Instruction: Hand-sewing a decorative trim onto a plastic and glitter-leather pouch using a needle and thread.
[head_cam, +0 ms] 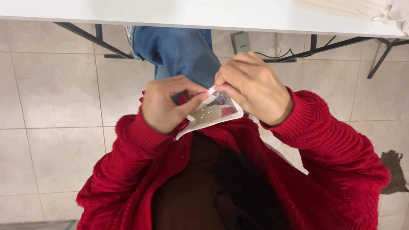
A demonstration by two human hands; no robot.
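Note:
Both my hands are raised in front of my chest and hold one small flat packet [215, 111] of clear plastic with a white card edge and some red inside. My left hand [167, 103] pinches its left side between thumb and fingers. My right hand [252, 87] grips its upper right edge with the fingertips curled in. Red knitted sleeves [328, 140] cover both arms. My fingers hide part of the packet.
A white tabletop [204, 15] on a black metal frame [89, 37] runs along the top. Below are my blue jeans leg [181, 53], beige floor tiles [55, 89], a grey box with a cable [242, 41] and a dark patch on the floor [394, 170].

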